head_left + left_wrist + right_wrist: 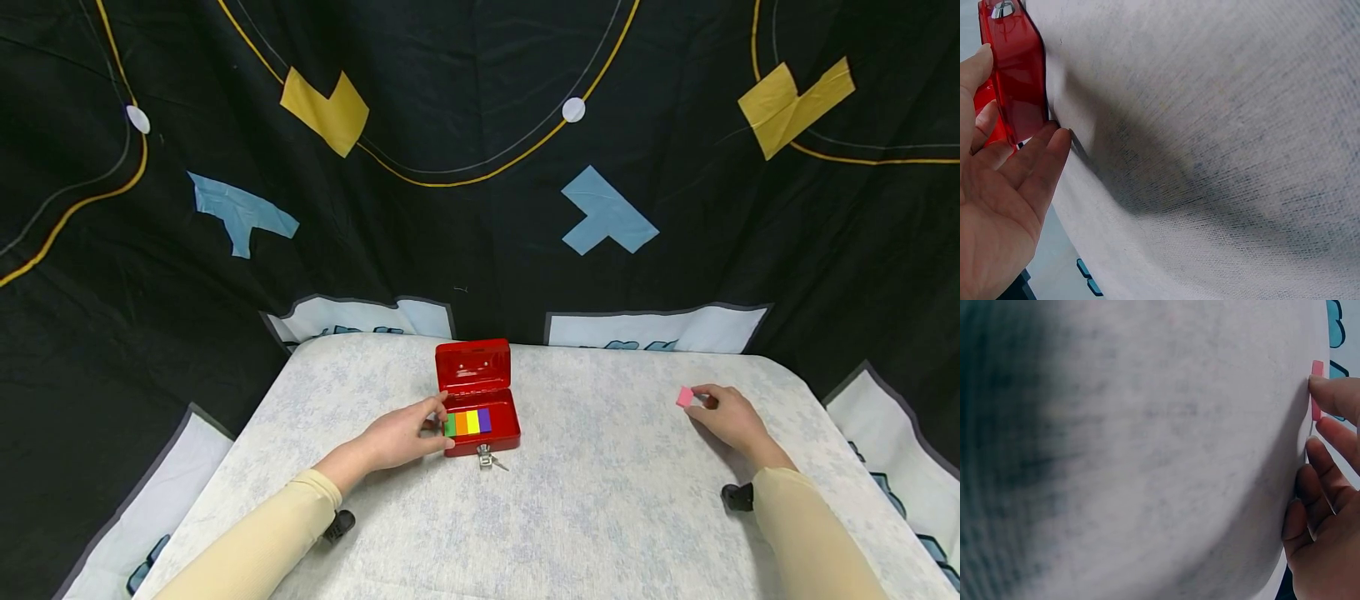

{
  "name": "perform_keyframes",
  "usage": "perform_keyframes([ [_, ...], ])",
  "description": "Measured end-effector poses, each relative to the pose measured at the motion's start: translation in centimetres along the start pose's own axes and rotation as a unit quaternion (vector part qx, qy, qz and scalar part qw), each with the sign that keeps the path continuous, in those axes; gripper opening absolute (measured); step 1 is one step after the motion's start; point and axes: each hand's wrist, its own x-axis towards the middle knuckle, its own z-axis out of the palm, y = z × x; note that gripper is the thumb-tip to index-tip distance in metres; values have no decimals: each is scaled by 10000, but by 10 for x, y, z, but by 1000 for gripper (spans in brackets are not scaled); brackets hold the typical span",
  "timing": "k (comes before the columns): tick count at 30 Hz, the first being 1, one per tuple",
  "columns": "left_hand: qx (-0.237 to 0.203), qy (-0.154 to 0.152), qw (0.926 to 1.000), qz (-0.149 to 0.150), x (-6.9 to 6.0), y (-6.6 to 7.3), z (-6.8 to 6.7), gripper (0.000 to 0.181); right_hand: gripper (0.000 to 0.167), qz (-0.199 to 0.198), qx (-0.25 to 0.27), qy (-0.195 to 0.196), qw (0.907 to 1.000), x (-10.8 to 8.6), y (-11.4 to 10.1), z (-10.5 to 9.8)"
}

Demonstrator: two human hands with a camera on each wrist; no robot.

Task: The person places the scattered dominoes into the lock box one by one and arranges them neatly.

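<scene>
At the middle of the table, a red metal cash box [513, 421] stands with its lid [472, 365] raised. Inside lies a row of coloured blocks: green [450, 426], orange [461, 423], yellow [472, 422] and purple [484, 419]. My left hand [408, 432] holds the box's left side, thumb at the front corner and index finger farther back. In the left wrist view, the other fingers lie along the red wall [1022, 75]. Off to the right, my right hand [731, 417] pinches a pink block [685, 397] between thumb and fingertips, by the table surface.
A small lock with keys [486, 457] hangs at the box's front. A pale patterned cloth [600, 500] covers the table. Behind it hangs a black curtain [465, 250] with yellow and blue shapes. Dark wrist cameras [737, 497] sit under both sleeves.
</scene>
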Motion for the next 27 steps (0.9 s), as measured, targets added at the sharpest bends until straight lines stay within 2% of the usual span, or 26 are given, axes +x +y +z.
perform_keyframes([
  [12, 38, 22, 10000, -41, 1, 0, 1, 34, 62, -46, 123, 15, 9999, 1, 3, 1],
  [27, 61, 16, 10000, -30, 0, 0, 1, 33, 59, 61, 33, 146, 9999, 0, -1, 3],
])
